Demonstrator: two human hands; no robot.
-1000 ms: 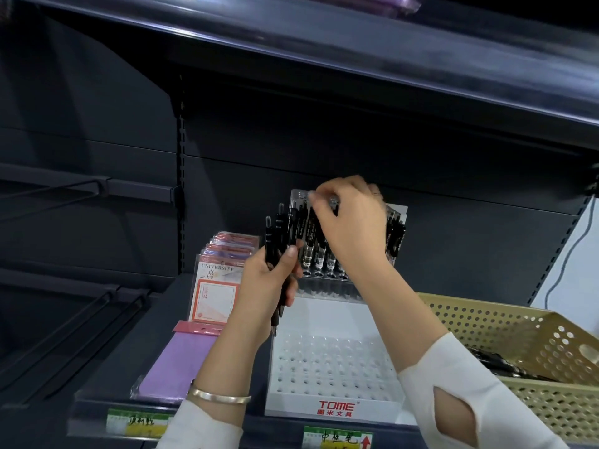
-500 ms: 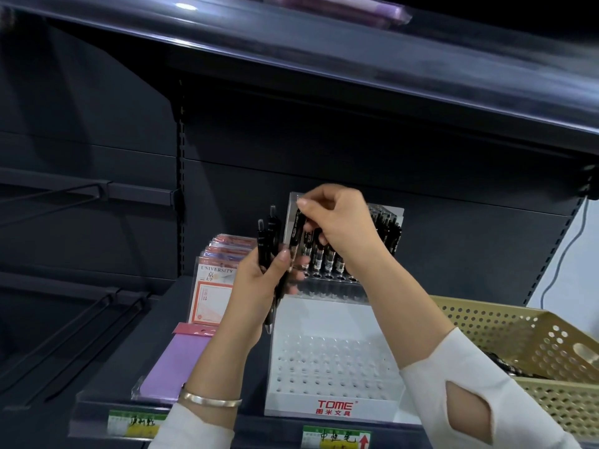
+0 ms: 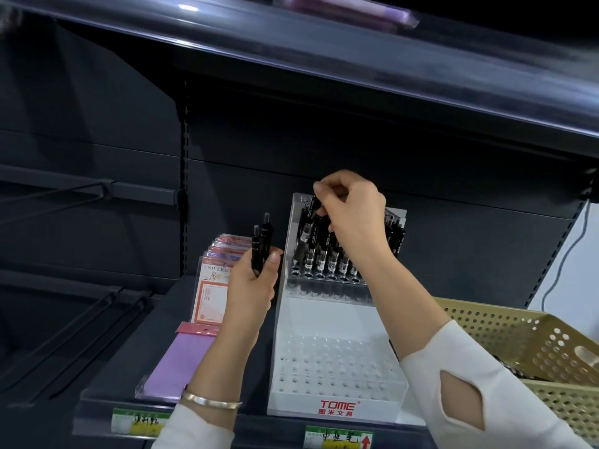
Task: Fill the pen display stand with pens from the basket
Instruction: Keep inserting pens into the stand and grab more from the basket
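Insertion seems the step in hand: the right hand (image 3: 351, 210) pinches a slim black pen (image 3: 310, 211) above the back row of the white, hole-studded plastic display stand (image 3: 337, 395), the left hand (image 3: 254, 288) grips two more black pens (image 3: 261, 243) just beside it, and next the tip likely needs a free hole.

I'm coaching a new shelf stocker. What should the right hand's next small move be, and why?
Probably lower the black pen pinched by the right hand into a hole at the left end of the upper tier of the display stand, then let go. It hangs tilted over that tier, apparently not yet seated, and the left hand holds two more pens waiting.
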